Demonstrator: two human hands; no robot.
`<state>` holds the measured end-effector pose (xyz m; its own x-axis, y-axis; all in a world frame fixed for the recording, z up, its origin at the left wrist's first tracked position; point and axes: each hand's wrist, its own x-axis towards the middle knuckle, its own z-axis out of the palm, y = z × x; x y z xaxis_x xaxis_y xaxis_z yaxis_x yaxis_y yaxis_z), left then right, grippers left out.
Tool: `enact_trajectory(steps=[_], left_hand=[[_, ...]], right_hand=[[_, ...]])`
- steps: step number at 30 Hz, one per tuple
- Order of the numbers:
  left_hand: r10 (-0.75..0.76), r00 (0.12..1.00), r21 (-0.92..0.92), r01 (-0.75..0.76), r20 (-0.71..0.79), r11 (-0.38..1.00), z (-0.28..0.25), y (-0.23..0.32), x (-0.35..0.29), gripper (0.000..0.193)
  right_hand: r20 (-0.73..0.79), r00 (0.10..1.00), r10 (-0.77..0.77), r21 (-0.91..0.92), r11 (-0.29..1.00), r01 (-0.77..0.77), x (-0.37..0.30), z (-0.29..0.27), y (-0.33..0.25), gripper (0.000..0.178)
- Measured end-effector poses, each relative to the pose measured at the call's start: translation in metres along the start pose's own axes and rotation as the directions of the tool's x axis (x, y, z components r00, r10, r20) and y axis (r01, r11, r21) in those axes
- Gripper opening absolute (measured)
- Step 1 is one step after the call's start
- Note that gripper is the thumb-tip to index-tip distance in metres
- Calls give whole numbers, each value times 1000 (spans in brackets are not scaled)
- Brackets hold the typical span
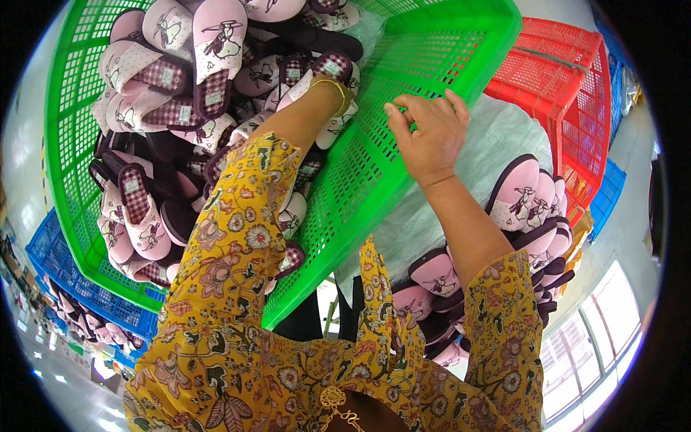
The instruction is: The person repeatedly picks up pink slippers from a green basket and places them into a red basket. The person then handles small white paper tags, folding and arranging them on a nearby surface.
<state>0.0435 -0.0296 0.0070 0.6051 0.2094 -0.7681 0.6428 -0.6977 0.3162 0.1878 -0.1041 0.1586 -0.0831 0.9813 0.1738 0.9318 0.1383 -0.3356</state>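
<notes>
A large green plastic basket (374,162) with slotted walls holds a heap of pink slippers (219,43) with dark soles, checked insoles and a printed cartoon figure. My left hand (341,93) reaches into the heap near the basket's right wall. Its fingers are hidden among the slippers, so what they hold does not show. Over the right rim of the basket is my right hand (432,135), back upward, fingers bent and apart, with nothing visible in it. Whether it touches the rim is unclear.
More pink slippers (515,191) stand in rows on the right, beside a pale translucent sheet (504,129). Red plastic baskets (558,72) are stacked at the far right, with a blue one (608,198) behind. Another blue basket (86,284) sits low on the left, near more slippers.
</notes>
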Motion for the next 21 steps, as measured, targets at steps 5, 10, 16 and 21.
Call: enact_trajectory(steps=[5, 10, 16, 21], left_hand=[[102, 989, 46, -108, 111, 993, 14, -18, 21, 50], [39, 995, -207, -18, 97, 978, 20, -60, 14, 37], [-32, 988, -763, -98, -153, 639, 24, -92, -26, 21], [-14, 980, -881, -171, -197, 441, 28, -92, -46, 14]], right_hand=[[-2, 1000, 19, 24, 1000, -19, 1, 2, -1, 12], [-18, 1000, 24, 41, 999, -24, 1, 3, 0, 12], [-41, 999, 33, 29, 999, -32, -1, 0, 1, 11], [-32, 999, 10, 16, 1000, -9, 0, -2, 1, 9]])
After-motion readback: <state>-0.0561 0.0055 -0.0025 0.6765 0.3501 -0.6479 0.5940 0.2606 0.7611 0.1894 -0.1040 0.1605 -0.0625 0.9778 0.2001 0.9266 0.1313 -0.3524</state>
